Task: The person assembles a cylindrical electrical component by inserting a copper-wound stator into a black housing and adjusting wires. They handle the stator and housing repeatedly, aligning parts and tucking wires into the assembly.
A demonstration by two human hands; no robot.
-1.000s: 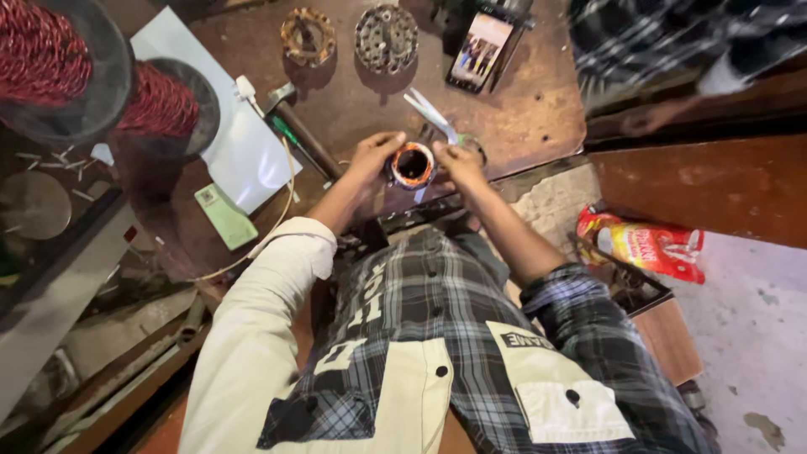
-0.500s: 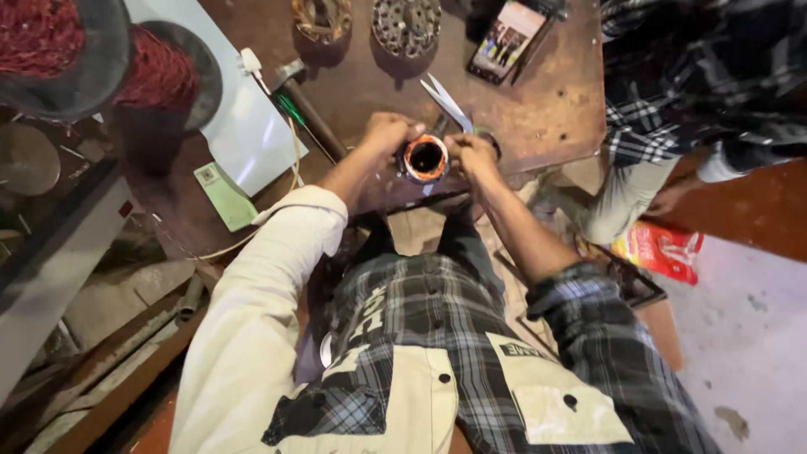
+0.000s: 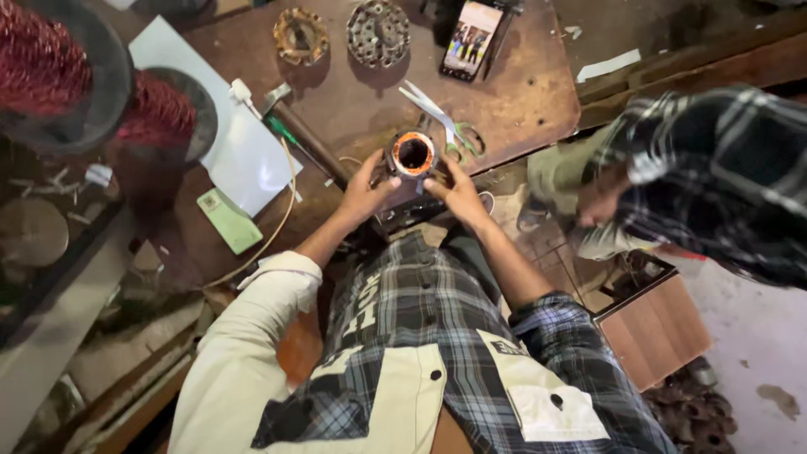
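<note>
A round motor stator (image 3: 412, 154) with copper-coloured windings and a dark hollow centre stands at the near edge of the brown worktable (image 3: 521, 92). My left hand (image 3: 366, 192) grips its left side and my right hand (image 3: 456, 192) grips its right side. Green-handled scissors (image 3: 444, 124) lie just beyond it on the table.
Two round metal stator parts (image 3: 303, 35) (image 3: 378, 32) and a lit phone (image 3: 471, 38) lie at the table's far side. A hammer (image 3: 307, 139), white sheet (image 3: 244, 160) and green card (image 3: 229, 220) lie left. Red wire spools (image 3: 164, 109) stand far left. Another person in a plaid shirt (image 3: 714, 176) bends at right.
The view has shifted, so the stator and my hands sit lower in it. The other person has moved in at the right and bent down. My hands still hold the stator.
</note>
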